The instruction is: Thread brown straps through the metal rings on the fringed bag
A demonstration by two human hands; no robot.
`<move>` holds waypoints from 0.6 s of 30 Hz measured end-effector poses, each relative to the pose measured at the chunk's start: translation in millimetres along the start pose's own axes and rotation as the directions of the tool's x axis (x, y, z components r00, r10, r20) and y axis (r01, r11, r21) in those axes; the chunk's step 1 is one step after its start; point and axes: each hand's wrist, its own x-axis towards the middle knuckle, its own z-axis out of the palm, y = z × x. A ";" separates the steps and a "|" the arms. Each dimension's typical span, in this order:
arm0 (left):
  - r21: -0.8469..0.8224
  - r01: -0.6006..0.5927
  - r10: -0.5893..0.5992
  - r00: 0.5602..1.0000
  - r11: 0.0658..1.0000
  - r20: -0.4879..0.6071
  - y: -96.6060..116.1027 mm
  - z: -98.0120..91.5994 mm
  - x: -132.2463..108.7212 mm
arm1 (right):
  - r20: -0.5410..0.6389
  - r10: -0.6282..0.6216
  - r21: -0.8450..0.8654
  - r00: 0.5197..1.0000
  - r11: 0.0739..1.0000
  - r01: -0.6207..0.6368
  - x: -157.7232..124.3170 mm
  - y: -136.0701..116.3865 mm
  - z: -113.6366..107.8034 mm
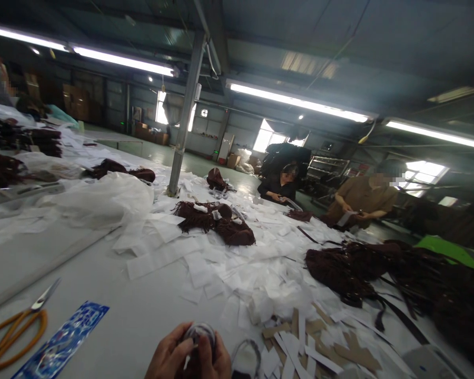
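Observation:
At the bottom centre, my left hand [166, 353] and my right hand [218, 357] close together around a small round grey-and-white object [200, 331]. It looks banded at the top and dark beneath; its kind cannot be made out. The fingers of both hands press on it from either side. Just right of my right hand lies a thin dark looped strip [254, 345]. Over to the left on the white table [130, 321] are scissors with orange handles [19, 329] and a blue patterned flat packet [65, 342].
Dark brown fringed bags [235, 231] lie amid white paper sheets and clear plastic. A larger brown pile [351, 271] sits at right, near cut paper and card strips [300, 345]. A metal post [185, 116] rises beyond. Two people [278, 187] handle items across the table.

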 end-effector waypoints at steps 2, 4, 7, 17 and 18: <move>-0.087 0.046 -0.048 0.999 0.995 -0.012 1.3 2.7 -0.7 | 0.017 0.009 0.021 1.000 1.000 -0.009 1.7 -2.6 -0.7; -0.130 0.054 -0.050 0.998 0.990 0.037 0.6 3.3 2.3 | 0.016 -0.011 0.036 1.000 0.999 0.010 3.5 -3.8 -2.4; -0.139 0.101 -0.075 0.980 0.985 0.182 -2.7 1.0 10.6 | 0.003 -0.017 0.070 1.000 0.997 0.017 5.6 -2.9 -6.9; -0.198 0.401 -0.281 0.849 0.895 0.448 14.8 -3.2 1.1 | 0.111 -0.065 0.192 0.992 0.981 0.043 4.0 -6.4 -16.4; -0.177 0.389 -0.270 0.841 0.904 0.469 18.7 -0.6 -0.8 | 0.125 -0.070 0.188 0.990 0.981 0.045 3.9 -6.6 -16.8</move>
